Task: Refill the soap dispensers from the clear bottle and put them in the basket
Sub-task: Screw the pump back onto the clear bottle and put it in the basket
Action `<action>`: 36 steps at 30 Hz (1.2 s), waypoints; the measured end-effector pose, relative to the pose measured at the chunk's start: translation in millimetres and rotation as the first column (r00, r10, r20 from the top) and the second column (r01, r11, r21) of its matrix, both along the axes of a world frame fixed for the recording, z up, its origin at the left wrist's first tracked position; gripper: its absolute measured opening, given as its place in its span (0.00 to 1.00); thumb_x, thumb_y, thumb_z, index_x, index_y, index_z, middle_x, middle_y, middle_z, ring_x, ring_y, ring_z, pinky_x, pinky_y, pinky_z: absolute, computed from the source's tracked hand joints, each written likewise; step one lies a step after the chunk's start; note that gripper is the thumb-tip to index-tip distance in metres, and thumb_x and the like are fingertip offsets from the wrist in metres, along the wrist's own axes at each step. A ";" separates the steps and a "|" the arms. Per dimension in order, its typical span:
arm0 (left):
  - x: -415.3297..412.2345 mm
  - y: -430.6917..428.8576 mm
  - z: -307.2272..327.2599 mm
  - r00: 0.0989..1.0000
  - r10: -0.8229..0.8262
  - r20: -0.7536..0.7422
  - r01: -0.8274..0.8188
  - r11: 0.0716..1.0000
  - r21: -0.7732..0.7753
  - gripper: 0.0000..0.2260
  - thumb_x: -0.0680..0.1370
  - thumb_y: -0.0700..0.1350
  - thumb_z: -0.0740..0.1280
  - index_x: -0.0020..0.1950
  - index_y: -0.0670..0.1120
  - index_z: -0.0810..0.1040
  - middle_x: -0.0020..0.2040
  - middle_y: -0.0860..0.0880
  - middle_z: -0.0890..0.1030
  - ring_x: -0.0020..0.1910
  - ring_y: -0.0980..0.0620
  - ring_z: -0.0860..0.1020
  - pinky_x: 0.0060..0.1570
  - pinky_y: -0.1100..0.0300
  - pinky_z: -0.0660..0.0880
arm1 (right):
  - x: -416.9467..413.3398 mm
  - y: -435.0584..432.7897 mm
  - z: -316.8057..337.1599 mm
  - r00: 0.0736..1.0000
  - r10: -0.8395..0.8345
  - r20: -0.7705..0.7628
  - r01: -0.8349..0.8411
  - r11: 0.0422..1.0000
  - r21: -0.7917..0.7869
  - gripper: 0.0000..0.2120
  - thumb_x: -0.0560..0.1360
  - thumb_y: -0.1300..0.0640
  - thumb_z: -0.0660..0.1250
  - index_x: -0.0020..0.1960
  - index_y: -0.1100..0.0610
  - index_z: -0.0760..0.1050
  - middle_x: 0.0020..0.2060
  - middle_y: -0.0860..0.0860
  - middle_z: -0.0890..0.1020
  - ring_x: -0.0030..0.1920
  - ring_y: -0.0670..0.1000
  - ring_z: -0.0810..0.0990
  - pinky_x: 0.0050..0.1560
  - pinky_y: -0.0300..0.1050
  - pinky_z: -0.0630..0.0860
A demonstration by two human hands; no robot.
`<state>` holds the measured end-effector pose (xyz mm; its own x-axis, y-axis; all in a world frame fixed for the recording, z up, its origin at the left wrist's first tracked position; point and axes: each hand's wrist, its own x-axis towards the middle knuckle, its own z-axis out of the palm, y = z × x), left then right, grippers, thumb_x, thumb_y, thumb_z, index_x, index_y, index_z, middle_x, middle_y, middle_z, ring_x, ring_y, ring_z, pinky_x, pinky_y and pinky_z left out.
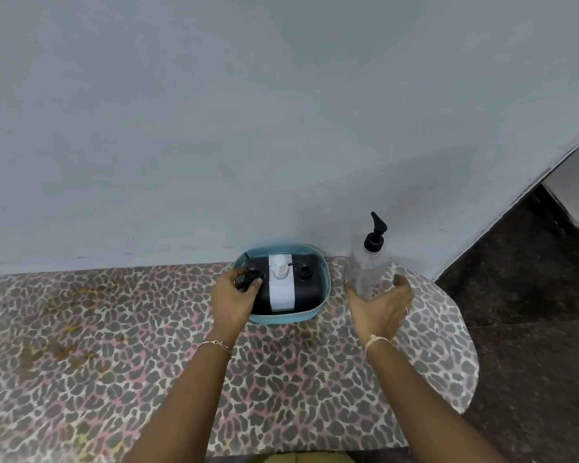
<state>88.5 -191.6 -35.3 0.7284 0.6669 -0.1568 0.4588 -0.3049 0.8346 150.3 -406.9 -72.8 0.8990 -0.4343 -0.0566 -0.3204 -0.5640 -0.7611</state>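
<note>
clear plastic bottle (pixel 366 269), matt leopard-print cloth (pixel 114 345)

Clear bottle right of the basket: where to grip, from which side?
Wrap the round lower body of the clear bottle from the near side, where the right hand is open. It stands upright; the wall sits behind, the basket to its left, and the pump is thin.

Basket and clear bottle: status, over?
Left hand grips left black dispenser in basket. Right hand open around upright clear bottle base, contact unclear. Nothing between them.
</note>
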 end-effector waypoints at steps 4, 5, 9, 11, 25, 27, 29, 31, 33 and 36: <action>-0.5 8.7 -1.5 0.999 -0.011 0.052 0.014 0.998 -0.065 0.26 0.72 0.42 0.75 0.68 0.43 0.73 0.63 0.46 0.78 0.61 0.48 0.77 0.62 0.51 0.74 | -24.7 12.0 4.3 0.997 0.024 0.074 -0.025 1.000 0.019 0.38 0.60 0.48 0.80 0.60 0.62 0.64 0.54 0.55 0.69 0.58 0.57 0.70 0.60 0.55 0.67; -0.1 11.0 -0.7 0.997 -0.022 0.069 0.028 0.996 -0.089 0.29 0.71 0.41 0.75 0.71 0.44 0.70 0.66 0.47 0.76 0.63 0.49 0.76 0.63 0.50 0.74 | -30.0 16.4 5.2 0.992 0.067 0.105 -0.074 0.996 0.055 0.36 0.61 0.50 0.80 0.59 0.62 0.64 0.53 0.53 0.68 0.56 0.55 0.70 0.60 0.54 0.69; 5.2 25.1 -2.2 0.971 -0.227 0.071 0.233 0.968 -0.094 0.40 0.71 0.37 0.75 0.77 0.49 0.59 0.73 0.50 0.68 0.71 0.52 0.68 0.69 0.52 0.67 | -34.5 35.7 12.3 0.921 0.363 0.141 -0.381 0.915 0.132 0.30 0.66 0.50 0.78 0.61 0.56 0.67 0.54 0.49 0.71 0.57 0.50 0.72 0.61 0.49 0.72; 9.2 33.2 -2.7 0.937 -0.349 0.001 0.347 0.932 -0.102 0.44 0.70 0.37 0.76 0.78 0.48 0.53 0.74 0.48 0.67 0.72 0.50 0.66 0.69 0.57 0.65 | -27.0 42.5 14.4 0.834 0.539 0.117 -0.550 0.827 0.117 0.31 0.66 0.50 0.77 0.64 0.53 0.67 0.58 0.47 0.72 0.61 0.48 0.71 0.64 0.45 0.70; 29.5 60.8 -3.9 0.642 -0.540 -0.544 0.747 0.598 0.290 0.49 0.59 0.60 0.78 0.75 0.52 0.61 0.73 0.51 0.66 0.68 0.44 0.62 0.63 0.46 0.59 | 18.6 60.7 10.9 0.609 0.773 -0.180 -0.788 0.615 -0.027 0.56 0.55 0.54 0.82 0.76 0.53 0.56 0.72 0.48 0.66 0.71 0.51 0.67 0.68 0.52 0.68; 29.6 62.1 -3.9 0.607 -0.533 -0.589 0.782 0.531 0.326 0.49 0.59 0.62 0.77 0.75 0.50 0.60 0.73 0.52 0.64 0.68 0.45 0.62 0.62 0.46 0.61 | 21.3 62.4 13.0 0.595 0.773 -0.217 -0.800 0.595 -0.075 0.57 0.55 0.55 0.82 0.76 0.52 0.55 0.73 0.48 0.64 0.71 0.51 0.66 0.69 0.52 0.67; 28.1 63.4 -5.4 0.600 -0.533 -0.597 0.795 0.484 0.367 0.50 0.59 0.62 0.76 0.75 0.50 0.59 0.72 0.51 0.65 0.67 0.46 0.63 0.61 0.47 0.62 | 22.7 63.4 15.1 0.588 0.775 -0.231 -0.808 0.578 -0.117 0.55 0.55 0.55 0.82 0.76 0.52 0.56 0.73 0.48 0.64 0.70 0.52 0.68 0.67 0.53 0.68; 27.4 63.8 -5.7 0.608 -0.525 -0.596 0.791 0.465 0.398 0.49 0.58 0.62 0.76 0.75 0.50 0.60 0.71 0.51 0.66 0.65 0.46 0.64 0.60 0.48 0.62 | 24.1 63.9 17.5 0.574 0.783 -0.240 -0.819 0.551 -0.160 0.53 0.55 0.55 0.81 0.74 0.53 0.59 0.71 0.49 0.65 0.68 0.54 0.70 0.65 0.52 0.70; 29.8 64.0 -4.8 0.606 -0.503 -0.616 0.793 0.434 0.427 0.49 0.57 0.63 0.75 0.74 0.50 0.63 0.68 0.51 0.69 0.63 0.46 0.66 0.59 0.49 0.62 | 27.4 63.8 18.9 0.554 0.794 -0.252 -0.832 0.522 -0.188 0.51 0.55 0.54 0.81 0.73 0.54 0.62 0.70 0.50 0.67 0.66 0.55 0.71 0.64 0.50 0.70; 31.9 63.0 -3.6 0.602 -0.473 -0.643 0.798 0.394 0.456 0.46 0.56 0.64 0.74 0.72 0.50 0.66 0.64 0.51 0.71 0.61 0.47 0.67 0.59 0.50 0.61 | 32.9 62.4 21.1 0.533 0.796 -0.289 -0.846 0.490 -0.210 0.50 0.54 0.56 0.81 0.72 0.55 0.63 0.68 0.51 0.68 0.65 0.55 0.71 0.64 0.49 0.70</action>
<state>120.5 -128.5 -38.9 0.9646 0.0420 -0.2605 0.0646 -0.9948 0.0787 183.2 -344.4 -51.7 0.8477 0.4822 -0.2212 0.3258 -0.8022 -0.5003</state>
